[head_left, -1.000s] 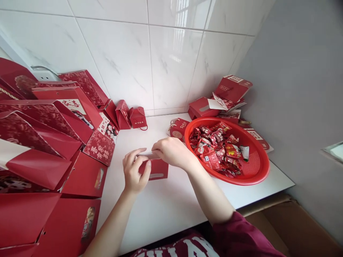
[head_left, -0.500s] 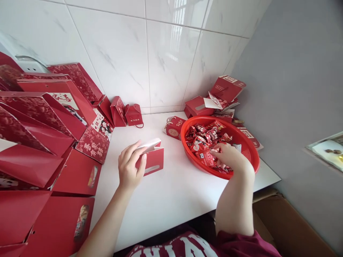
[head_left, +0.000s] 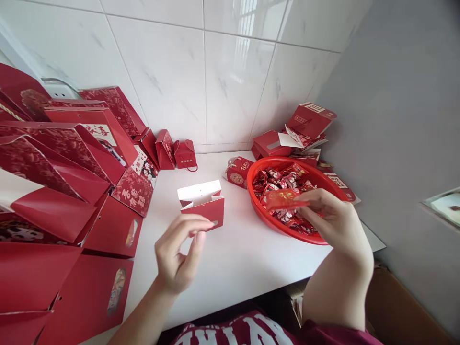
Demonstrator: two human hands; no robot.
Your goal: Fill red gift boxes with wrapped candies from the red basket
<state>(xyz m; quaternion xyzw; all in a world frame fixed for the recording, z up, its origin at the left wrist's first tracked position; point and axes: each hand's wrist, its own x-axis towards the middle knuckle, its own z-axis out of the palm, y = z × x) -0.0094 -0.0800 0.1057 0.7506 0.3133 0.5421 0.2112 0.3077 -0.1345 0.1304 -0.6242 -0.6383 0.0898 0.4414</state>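
Observation:
In the head view, my right hand point(head_left: 332, 215) pinches a flat red candy packet point(head_left: 282, 199) with gold print. The packet is held above the red plastic basket point(head_left: 260, 218), which is full of wrapped candies point(head_left: 275, 179). My left hand point(head_left: 183, 251) hovers in front of a small red gift box point(head_left: 208, 208), fingers curved and thumb a little apart, with nothing in it. The box stands upright on the white table with its top flaps up, showing a white inside. Whether the left fingertips touch the box, I cannot tell.
Red gift boxes point(head_left: 104, 230) are crowded along the left side. Two small boxes point(head_left: 185, 153) stand by the tiled wall. Another small printed box point(head_left: 239, 171) sits against the basket, with a pile of red boxes point(head_left: 311, 120) behind. A cardboard box point(head_left: 391, 302) is below the table's right end.
My right hand has risen out of the candies with a red packet. My left hand has let go of the gift box and drawn back toward me.

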